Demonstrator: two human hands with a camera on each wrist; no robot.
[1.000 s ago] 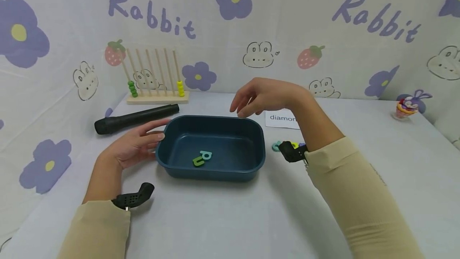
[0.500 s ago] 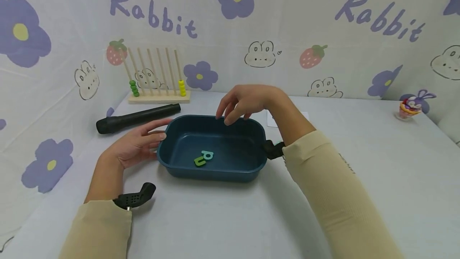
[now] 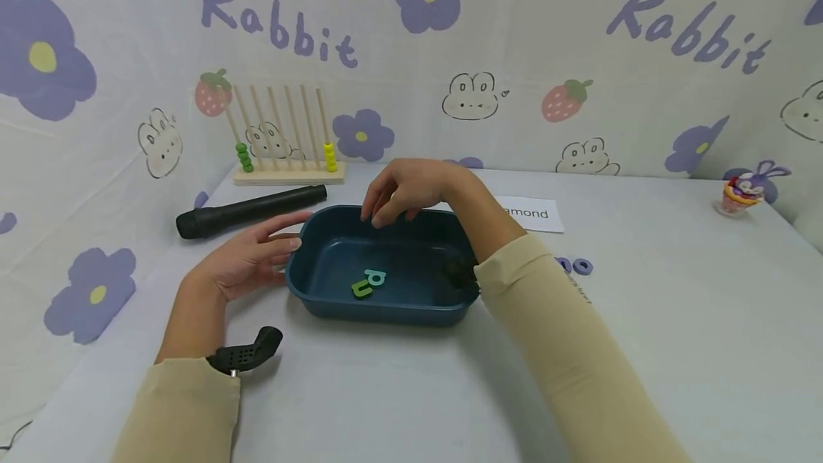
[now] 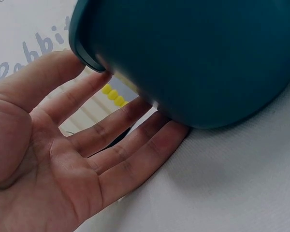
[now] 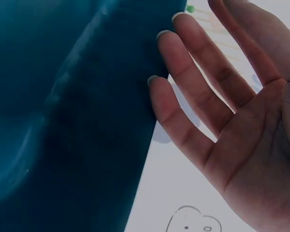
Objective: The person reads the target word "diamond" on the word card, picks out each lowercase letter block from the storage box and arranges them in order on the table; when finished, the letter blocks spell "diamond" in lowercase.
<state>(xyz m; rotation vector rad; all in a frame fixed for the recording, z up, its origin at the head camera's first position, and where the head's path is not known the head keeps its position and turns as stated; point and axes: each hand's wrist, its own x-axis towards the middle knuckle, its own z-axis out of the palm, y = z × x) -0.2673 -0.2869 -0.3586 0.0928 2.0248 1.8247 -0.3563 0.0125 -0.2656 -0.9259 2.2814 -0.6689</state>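
My left hand [image 3: 253, 256] lies against the left end of a dark blue-green basin [image 3: 386, 313]. Its fingers [image 4: 150, 150] stretch along the outer wall in the left wrist view, thumb at the rim. Over the basin's back rim hovers my right hand [image 3: 408, 188], wrist raised, fingers hanging loosely downward. Nothing shows between its fingers [image 5: 179, 60], though the thumb and index tips leave the right wrist view. On the basin floor are a light blue letter [image 3: 375, 278], like a d or p, and a green U-shaped letter [image 3: 362, 289].
Purple letters [image 3: 582, 266], an o among them, lie right of the basin, partly behind the sleeve. Behind is a white word card [image 3: 536, 213] ending in "amond". A black microphone [image 3: 251, 211], a bead abacus [image 3: 289, 176] and a cupcake-like figurine [image 3: 739, 195] stand farther off.
My right hand has moved left and slightly down, from near the card to above the basin's back rim. The left hand stays at the basin. The camera view shifts slightly.
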